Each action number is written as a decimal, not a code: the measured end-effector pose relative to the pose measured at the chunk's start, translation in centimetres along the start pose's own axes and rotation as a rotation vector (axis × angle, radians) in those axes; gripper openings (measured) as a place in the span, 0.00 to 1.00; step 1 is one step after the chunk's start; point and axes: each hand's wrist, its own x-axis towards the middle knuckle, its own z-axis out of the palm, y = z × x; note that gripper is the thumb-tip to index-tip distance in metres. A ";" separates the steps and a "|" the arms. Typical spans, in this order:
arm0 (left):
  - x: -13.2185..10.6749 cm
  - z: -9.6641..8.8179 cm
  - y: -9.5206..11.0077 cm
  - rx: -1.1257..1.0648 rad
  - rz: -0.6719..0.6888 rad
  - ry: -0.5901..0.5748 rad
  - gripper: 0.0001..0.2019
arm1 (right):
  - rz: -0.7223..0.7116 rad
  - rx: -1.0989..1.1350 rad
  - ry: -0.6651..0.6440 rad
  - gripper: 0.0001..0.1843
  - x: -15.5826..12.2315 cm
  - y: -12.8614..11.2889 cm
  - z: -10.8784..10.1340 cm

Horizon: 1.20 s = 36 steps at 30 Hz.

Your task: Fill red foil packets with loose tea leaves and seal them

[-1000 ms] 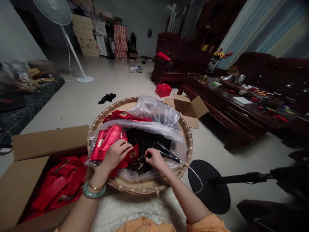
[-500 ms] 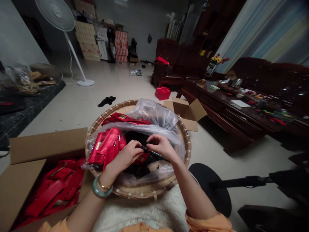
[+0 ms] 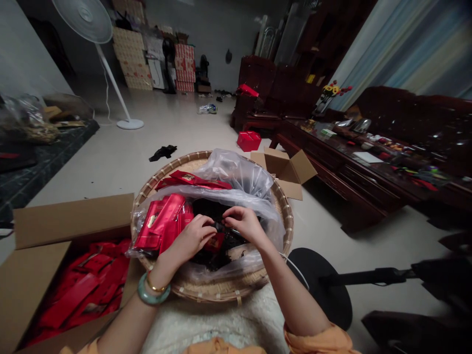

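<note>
Over the dark leaves (image 3: 207, 210) at the basket's (image 3: 221, 291) centre, the left hand's (image 3: 191, 238) fingers pinch the small red packet (image 3: 215, 242) by its top edge, the right hand's (image 3: 245, 223) fingers at 3 o'clock clamp a dark tool (image 3: 218, 227); the packet seems light, crinkly and slippery, best held by its seam.

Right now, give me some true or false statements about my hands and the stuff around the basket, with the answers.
1. The left hand and right hand meet over the dark loose leaves in the clear bag. True.
2. The bracelet is on the right wrist. False: it is on the left wrist.
3. The big cardboard box beside the basket holds red packets. True.
4. The standing fan lies flat on the floor. False: it stands upright, far left.
</note>
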 end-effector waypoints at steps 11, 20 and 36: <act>-0.4 -1.3 0.2 0.060 0.020 0.094 0.08 | -0.101 -0.150 -0.072 0.20 -2.4 1.2 0.9; 0.1 0.6 0.3 -0.562 -0.599 0.194 0.22 | 0.056 0.120 -0.010 0.12 -1.7 2.2 2.4; -0.4 4.4 0.9 -1.302 -1.050 0.043 0.22 | 0.293 0.366 0.156 0.23 -1.0 4.6 3.1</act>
